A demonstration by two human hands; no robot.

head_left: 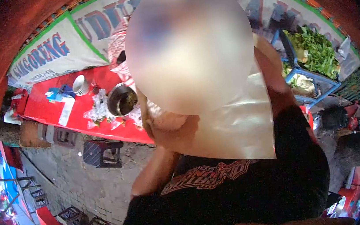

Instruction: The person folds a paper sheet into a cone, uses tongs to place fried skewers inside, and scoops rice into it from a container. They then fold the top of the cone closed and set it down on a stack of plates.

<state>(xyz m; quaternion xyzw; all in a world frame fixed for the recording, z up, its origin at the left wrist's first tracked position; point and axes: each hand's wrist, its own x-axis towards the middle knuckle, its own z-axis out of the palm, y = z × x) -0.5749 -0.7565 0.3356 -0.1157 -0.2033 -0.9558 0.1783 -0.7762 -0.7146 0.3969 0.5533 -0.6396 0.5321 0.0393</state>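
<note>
A large sheet of brown wrapping paper, glossy on its visible face, hangs in front of my chest. My left hand is at the paper's left side and grips it; some of its fingers are covered. A round blurred patch hides the middle of the view, including the upper part of the paper. My right forearm reaches up along the right side, and its hand disappears behind the blur. Just beyond my left hand, a metal pot with dark contents stands on the red table.
Clear plastic bags with contents lie beside the pot, near stacked white bowls. At right stands a blue-framed case with leafy greens on top. Plastic stools are on the paved floor at left. A lettered banner hangs behind.
</note>
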